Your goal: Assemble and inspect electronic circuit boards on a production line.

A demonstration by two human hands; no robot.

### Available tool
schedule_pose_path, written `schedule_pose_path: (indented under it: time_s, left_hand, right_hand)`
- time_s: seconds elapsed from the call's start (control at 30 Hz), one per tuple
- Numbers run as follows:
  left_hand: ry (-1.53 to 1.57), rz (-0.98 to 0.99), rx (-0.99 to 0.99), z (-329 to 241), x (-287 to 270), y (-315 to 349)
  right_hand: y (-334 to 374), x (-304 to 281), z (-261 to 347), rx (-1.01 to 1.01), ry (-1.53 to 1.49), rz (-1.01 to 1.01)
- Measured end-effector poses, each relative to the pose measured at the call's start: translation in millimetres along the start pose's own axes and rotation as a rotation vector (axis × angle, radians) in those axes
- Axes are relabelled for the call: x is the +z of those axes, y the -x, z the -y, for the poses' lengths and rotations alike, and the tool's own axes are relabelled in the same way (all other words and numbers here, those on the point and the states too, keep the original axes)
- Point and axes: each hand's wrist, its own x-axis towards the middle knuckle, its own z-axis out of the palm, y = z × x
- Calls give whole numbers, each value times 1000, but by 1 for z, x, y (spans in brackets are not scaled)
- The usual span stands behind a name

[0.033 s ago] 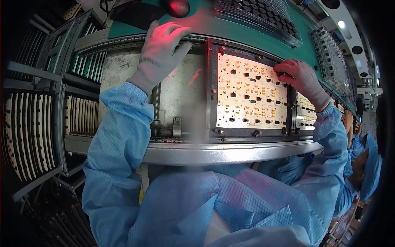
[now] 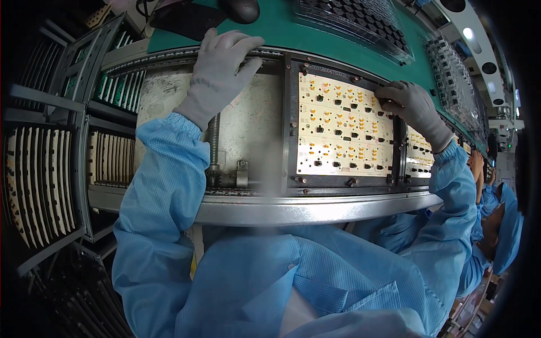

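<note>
My left hand (image 2: 222,73), in a grey glove, lies on the far conveyor rail (image 2: 169,56) with fingers and thumb apart, holding nothing. To its right a cream circuit board panel (image 2: 344,121) sits in a black frame (image 2: 290,129), dotted with yellow and black components. My right hand (image 2: 411,107), gloved too, bends over the panel's far right corner. Its fingers and thumb close together just above the black components there. Whatever may be between the fingertips is hidden. A second board panel (image 2: 418,155) in a frame shows partly beneath my right wrist.
Clear trays of black round parts (image 2: 355,25) stand on the green mat (image 2: 282,36) beyond the rail. A dark mouse (image 2: 242,10) lies at the far left. Racks of boards (image 2: 42,180) fill the left side. Another person's blue cap (image 2: 509,225) shows at the right.
The red glow over my hands, the mouse and the board is gone. Neither hand has visibly moved.
</note>
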Motion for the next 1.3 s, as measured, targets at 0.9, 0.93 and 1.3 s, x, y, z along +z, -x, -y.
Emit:
schedule_pose_path:
  time_s: [0.9,0.93,1.3]
  left_hand:
    - [1,34,64,7,-11,-4]
    - [-40,-7,101,7,-17,-2]
    - [-613,-225,-72,-234,-312,75]
  right_hand:
    - [52,19,85,201,-353,-595]
    - [53,13,114,126,-505,-541]
    - [71,6,253,-525,-1260,-265]
